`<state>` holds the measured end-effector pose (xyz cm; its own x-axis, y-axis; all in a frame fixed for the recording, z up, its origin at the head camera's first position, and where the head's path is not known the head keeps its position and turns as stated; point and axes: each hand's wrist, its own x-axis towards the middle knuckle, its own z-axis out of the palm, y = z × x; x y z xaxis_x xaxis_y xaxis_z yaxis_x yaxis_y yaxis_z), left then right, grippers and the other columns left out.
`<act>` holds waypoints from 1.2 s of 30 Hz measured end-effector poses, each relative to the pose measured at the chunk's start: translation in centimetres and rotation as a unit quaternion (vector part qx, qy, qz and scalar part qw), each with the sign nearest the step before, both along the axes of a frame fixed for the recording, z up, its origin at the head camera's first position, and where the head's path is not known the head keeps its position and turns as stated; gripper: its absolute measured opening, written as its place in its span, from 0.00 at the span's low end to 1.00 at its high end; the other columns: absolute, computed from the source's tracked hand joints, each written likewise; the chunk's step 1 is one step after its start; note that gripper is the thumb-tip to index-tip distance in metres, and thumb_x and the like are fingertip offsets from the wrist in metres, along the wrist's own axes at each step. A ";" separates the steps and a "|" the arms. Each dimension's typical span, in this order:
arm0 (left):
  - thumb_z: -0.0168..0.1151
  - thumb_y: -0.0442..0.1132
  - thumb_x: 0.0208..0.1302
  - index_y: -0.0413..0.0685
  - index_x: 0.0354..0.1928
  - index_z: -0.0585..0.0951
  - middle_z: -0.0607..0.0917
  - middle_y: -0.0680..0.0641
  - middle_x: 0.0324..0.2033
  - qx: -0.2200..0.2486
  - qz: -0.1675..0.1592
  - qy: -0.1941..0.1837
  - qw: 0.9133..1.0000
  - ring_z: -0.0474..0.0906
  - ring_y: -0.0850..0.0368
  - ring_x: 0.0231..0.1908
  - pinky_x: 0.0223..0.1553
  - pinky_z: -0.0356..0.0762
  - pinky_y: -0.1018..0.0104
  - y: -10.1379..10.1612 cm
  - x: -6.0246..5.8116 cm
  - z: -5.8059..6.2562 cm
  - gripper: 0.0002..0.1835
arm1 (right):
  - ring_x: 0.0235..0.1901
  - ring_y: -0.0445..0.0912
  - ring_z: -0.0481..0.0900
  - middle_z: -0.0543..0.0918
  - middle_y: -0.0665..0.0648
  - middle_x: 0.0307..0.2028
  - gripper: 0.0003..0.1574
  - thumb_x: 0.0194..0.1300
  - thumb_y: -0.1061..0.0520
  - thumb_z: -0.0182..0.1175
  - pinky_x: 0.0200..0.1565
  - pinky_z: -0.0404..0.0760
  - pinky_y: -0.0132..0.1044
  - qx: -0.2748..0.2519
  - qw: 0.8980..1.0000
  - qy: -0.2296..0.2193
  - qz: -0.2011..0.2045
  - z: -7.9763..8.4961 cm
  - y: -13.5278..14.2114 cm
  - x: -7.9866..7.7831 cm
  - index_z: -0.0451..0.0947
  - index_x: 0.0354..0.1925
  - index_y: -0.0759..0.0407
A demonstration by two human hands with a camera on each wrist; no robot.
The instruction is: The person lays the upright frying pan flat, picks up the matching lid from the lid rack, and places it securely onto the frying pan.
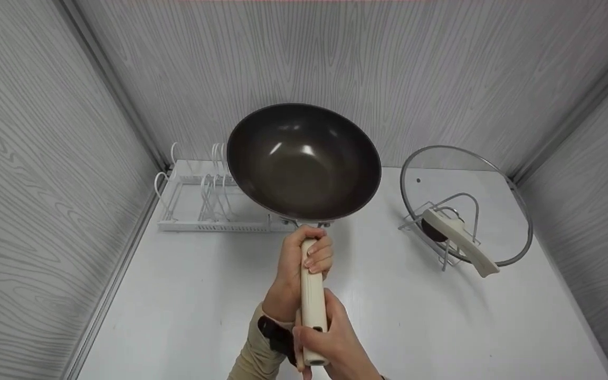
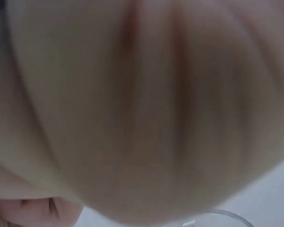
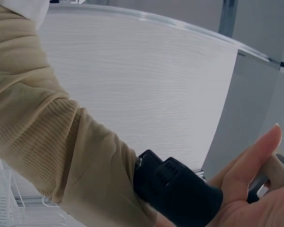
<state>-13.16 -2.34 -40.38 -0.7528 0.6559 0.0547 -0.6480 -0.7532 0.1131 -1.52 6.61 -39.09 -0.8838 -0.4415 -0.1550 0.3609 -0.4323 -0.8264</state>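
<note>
A dark-lined wok (image 1: 304,163) with a long cream handle (image 1: 313,295) is held up above the white table, its inside facing me. My left hand (image 1: 304,258) wraps its fingers round the handle close to the pan. Lower down, my right hand (image 1: 335,338) grips the handle's end, the thumb lying across it. In the right wrist view the right hand (image 3: 255,189) shows at the lower right beside the handle's end (image 3: 279,172). Blurred skin of the left hand (image 2: 146,113) fills most of the left wrist view.
A white dish rack (image 1: 219,227) stands at the back left, partly behind the wok. On the right, a glass lid (image 1: 530,232) with a cream handle (image 1: 462,240) leans on a small wire stand (image 1: 475,211). Grey wood-grain panels (image 1: 304,53) enclose the table (image 1: 415,327).
</note>
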 end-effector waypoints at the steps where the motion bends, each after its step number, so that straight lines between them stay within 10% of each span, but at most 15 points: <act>1: 0.30 0.36 0.66 0.46 0.24 0.63 0.59 0.55 0.12 0.004 0.001 -0.005 1.000 0.56 0.66 0.08 0.07 0.62 0.76 0.0 0.0 0.0 0.13 | 0.14 0.41 0.76 0.76 0.59 0.27 0.35 0.57 0.67 0.54 0.14 0.75 0.30 -0.002 1.000 -0.002 0.000 0.0 0.0 0.0 0.49 0.58 0.71; 21: 0.34 0.37 0.68 0.47 0.23 0.61 0.58 0.56 0.13 0.017 -0.092 -0.011 0.996 0.59 0.66 0.08 0.08 0.62 0.77 -0.4 -1.7 0.0 0.13 | 0.15 0.41 0.76 0.75 0.56 0.28 0.35 0.58 0.67 0.55 0.16 0.76 0.30 -0.002 1.000 -0.009 -0.013 -0.2 -0.6 0.8 0.48 0.58 0.67; 36: 0.33 0.28 0.66 0.48 0.14 0.60 0.58 0.57 0.11 -0.017 -0.038 0.001 0.999 0.57 0.68 0.07 0.08 0.61 0.78 -0.7 -0.9 0.7 0.20 | 0.22 0.43 0.76 0.73 0.58 0.31 0.37 0.57 0.63 0.59 0.22 0.79 0.33 0.043 0.999 -0.009 0.021 0.6 0.7 0.5 0.50 0.58 0.69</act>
<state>-14.02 -3.06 -39.65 -0.7012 0.7122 0.0331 -0.7025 -0.6981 0.1384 -1.06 7.30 -38.50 -0.8611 -0.4632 -0.2096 0.3929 -0.3447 -0.8525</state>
